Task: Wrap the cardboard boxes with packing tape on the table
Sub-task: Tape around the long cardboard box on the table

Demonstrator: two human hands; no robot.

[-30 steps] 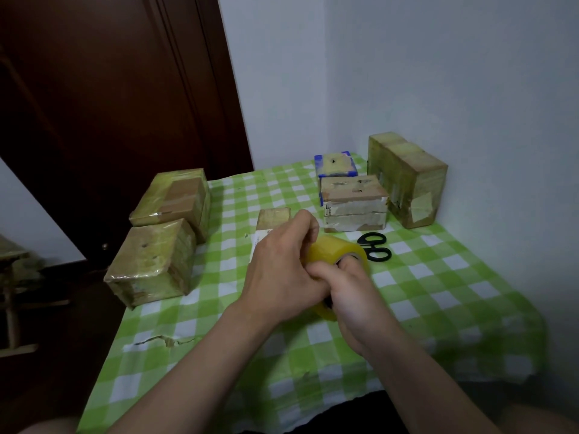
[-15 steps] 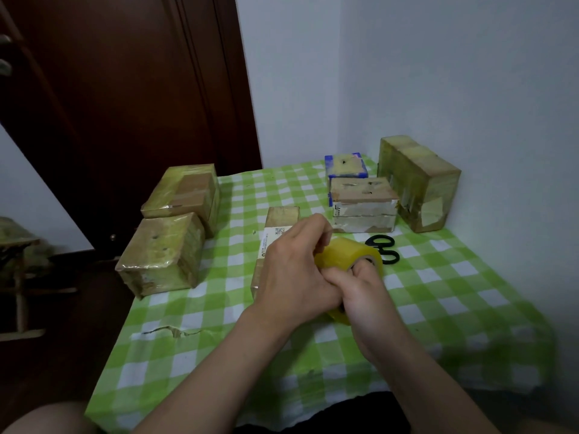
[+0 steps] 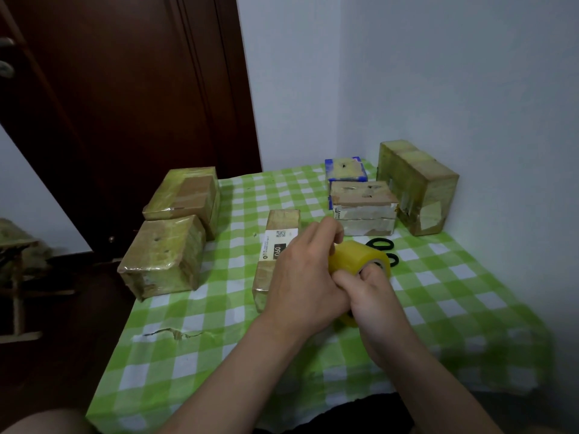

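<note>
A yellow roll of packing tape is held above the middle of the green checked table. My right hand grips the roll with fingers hooked into its core. My left hand curls over the roll's left side, fingertips on its outer surface. Just left of my hands lies a long narrow cardboard box with a white label. Its near end is partly hidden by my left hand.
Two taped boxes sit at the table's left edge. At the back right stand a blue-edged box, a white-sided box and a tall taped box. Black scissors lie behind the roll. The cloth is torn near the front left.
Both hands stay on the tape roll in nearly the same grip. The view has shifted slightly, so the table and boxes sit a little further right and lower.
</note>
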